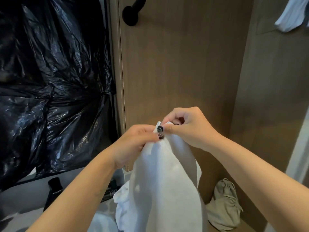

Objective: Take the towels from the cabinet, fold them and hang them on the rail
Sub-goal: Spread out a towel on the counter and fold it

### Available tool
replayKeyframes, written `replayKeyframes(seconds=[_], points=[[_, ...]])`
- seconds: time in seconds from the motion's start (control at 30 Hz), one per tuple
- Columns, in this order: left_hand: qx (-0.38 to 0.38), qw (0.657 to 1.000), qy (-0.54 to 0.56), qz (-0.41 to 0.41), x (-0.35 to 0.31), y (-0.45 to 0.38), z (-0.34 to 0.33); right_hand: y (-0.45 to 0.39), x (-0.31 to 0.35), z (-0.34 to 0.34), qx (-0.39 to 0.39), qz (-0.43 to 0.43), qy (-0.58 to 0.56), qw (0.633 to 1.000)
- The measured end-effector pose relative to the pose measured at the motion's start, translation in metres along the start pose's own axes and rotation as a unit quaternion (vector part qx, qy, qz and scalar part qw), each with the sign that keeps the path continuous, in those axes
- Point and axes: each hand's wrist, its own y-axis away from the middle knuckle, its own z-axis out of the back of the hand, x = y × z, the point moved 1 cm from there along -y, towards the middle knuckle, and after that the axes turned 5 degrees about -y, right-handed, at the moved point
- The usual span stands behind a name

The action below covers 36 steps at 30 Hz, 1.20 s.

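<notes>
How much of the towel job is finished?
Done: one white towel is out of the cabinet. In hand: the left hand and right hand pinch its top edge together, so folding is under way. Left: hanging it on the rail; only a black mount shows.

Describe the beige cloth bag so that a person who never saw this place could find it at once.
Look into the open wooden cabinet on the right, then down to its floor, right of the white towel that both hands pinch at its top. The beige drawstring bag lies crumpled there. It is the only dull, greyish-beige cloth; the cloths beside it are bright white.
</notes>
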Motion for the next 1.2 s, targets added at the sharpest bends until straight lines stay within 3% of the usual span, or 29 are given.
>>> replayKeyframes(seconds=[0.23, 0.33, 0.47, 0.53, 0.6, 0.67, 0.8, 1.07, 1.2], points=[[-0.123, 0.992, 0.0, 0.032, 0.026, -0.005, -0.02, 0.025, -0.043, -0.002, -0.023, -0.12, -0.127, 0.984], [-0.218, 0.975, 0.028, 0.02, 0.029, -0.002, -0.006, 0.054, -0.075, -0.002, 0.044, -0.14, -0.118, 0.982], [-0.284, 0.957, 0.059, -0.003, 0.029, -0.007, 0.01, 0.073, -0.093, 0.0, 0.191, -0.175, 0.011, 0.966], [-0.295, 0.955, 0.016, -0.015, 0.031, -0.01, 0.013, 0.065, -0.095, 0.007, 0.216, -0.175, 0.091, 0.956], [-0.307, 0.949, -0.066, -0.034, 0.034, -0.009, 0.019, 0.051, -0.096, 0.02, 0.198, -0.112, 0.217, 0.949], [-0.301, 0.946, -0.098, -0.062, 0.039, -0.005, 0.025, 0.035, -0.091, 0.035, 0.136, -0.031, 0.307, 0.942], [-0.233, 0.957, -0.154, -0.076, 0.05, 0.0, 0.035, 0.011, -0.063, 0.049, 0.013, -0.027, 0.258, 0.966], [-0.172, 0.981, -0.083, -0.04, 0.047, 0.002, 0.032, -0.007, -0.036, 0.052, 0.0, -0.004, 0.374, 0.927], [-0.143, 0.962, -0.233, -0.018, 0.037, -0.004, 0.036, -0.001, -0.029, 0.057, 0.007, 0.041, 0.414, 0.91]])
